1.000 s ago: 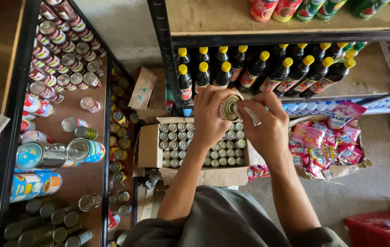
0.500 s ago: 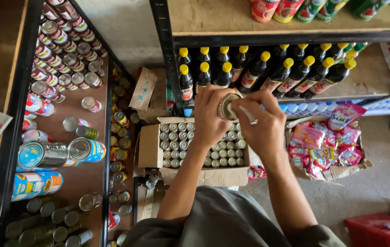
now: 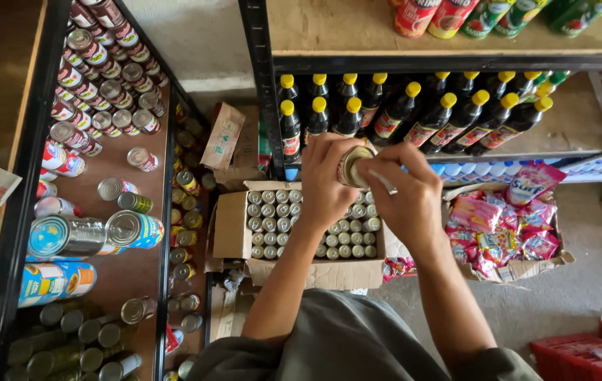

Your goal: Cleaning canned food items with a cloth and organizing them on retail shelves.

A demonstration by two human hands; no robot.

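Can (image 3: 354,166), small and gold-topped, gripped by both hands near centre of view, above open carton (image 3: 230,226) full of similar cans. Left hand (image 3: 326,183) closed around can body from 9 o'clock; right hand (image 3: 403,197) closed on top rim from 3 o'clock, fingertips pinching at lid. Probably checking or working the lid. Any further move calling for a steady grip, can kept level. Dark bottles (image 3: 393,113) at 12 o'clock, pink sachets (image 3: 498,226) at 3 o'clock.

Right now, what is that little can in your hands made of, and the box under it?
The can looks like shiny metal: its round top gleams silvery. Both the left hand and right hand hold it. The box looks like brown cardboard, dull, with bent flaps.
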